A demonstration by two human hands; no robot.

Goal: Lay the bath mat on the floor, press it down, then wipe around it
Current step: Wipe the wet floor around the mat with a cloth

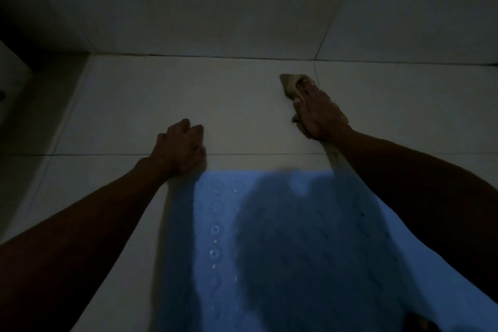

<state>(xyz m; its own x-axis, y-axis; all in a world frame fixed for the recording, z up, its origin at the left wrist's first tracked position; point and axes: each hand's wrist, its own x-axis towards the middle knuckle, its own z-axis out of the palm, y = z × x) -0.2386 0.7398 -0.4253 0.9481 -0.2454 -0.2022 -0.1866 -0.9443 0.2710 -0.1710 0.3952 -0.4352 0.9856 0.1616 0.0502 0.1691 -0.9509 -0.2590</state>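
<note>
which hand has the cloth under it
The right hand: it presses a tan cloth flat on the floor tile beyond the blue mat. The left hand is a bare loose fist by the mat's far left corner.

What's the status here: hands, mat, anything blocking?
Left hand fisted on floor tile beyond mat's far edge. Right hand pressing cloth flat on tile. Blue bath mat laid flat. Nothing blocking.

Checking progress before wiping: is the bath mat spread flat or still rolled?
Spread flat: the blue bath mat lies open on the tiled floor, no curl visible.
</note>
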